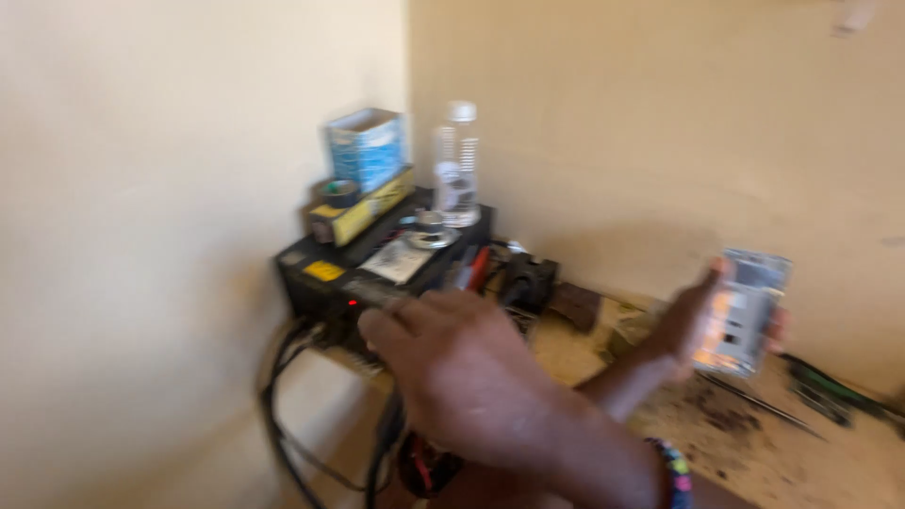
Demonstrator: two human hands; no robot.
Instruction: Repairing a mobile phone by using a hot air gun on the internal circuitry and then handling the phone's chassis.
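Note:
My left hand [686,325] is out to the right above the bench, holding an opened phone [743,311] with its inner parts facing me. My right hand [462,377], with a beaded bracelet [671,469] on the wrist, crosses over the left forearm. Its fingers reach the front of a black box-shaped device [325,283] that shows a small red light. Blur hides whether those fingers hold anything.
On the black device stand a clear plastic bottle [456,165], a blue carton [366,146], a tape roll [337,193] and a yellow box [363,215]. Black cables [283,415] hang below it. Thin tools [830,396] lie on the worn bench [754,443] by the wall corner.

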